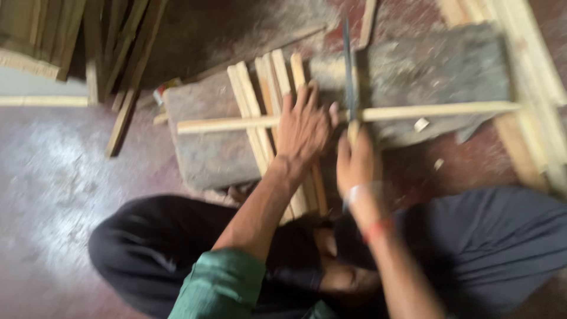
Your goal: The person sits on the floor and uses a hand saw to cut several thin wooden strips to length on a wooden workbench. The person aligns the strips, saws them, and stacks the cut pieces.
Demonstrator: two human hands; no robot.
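my left hand [304,127] lies flat, fingers spread, pinning the long pale wooden strip [236,124] crosswise over a bundle of pale wooden slats [260,100] on the grey stone block [207,153], so it cannot shift. my right hand [354,162] is clamped on the dark thin saw blade [348,65], upright across the strip.

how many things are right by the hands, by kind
Long stick laid crosswise: 1
Sticks under the left hand, lengthwise: about 5, blurred
Saw blade in the right hand: 1
Grey blocks: 2
Total: about 9
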